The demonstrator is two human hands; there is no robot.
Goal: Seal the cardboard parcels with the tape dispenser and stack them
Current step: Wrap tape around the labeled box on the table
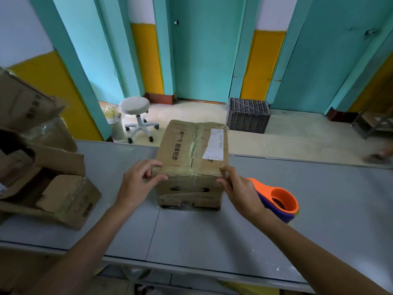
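Box pile: opened cardboard boxes (pixel 63 194) lay heaped at the left end of the table (pixel 340 199), apart from the work.
Left hand: the left hand (pixel 138 182) pinched the parcel's near-left top edge, with thumb and fingers curled onto the tape there.
Parcel: the parcel (pixel 191 150) stood upright mid-table. Tape ran along its top seam and across the near edge.
Right hand: the right hand (pixel 240 188) gripped the near-right top corner with its fingers curled on it.
Tape dispenser: the tape dispenser (pixel 280 199) lay on the table just right of the parcel, and neither hand held it.
Step in hand: judged to be pressing down the tape ends at the corners.
Method: rub outward from the seam to each corner. Leave no lifted edge before stacking.
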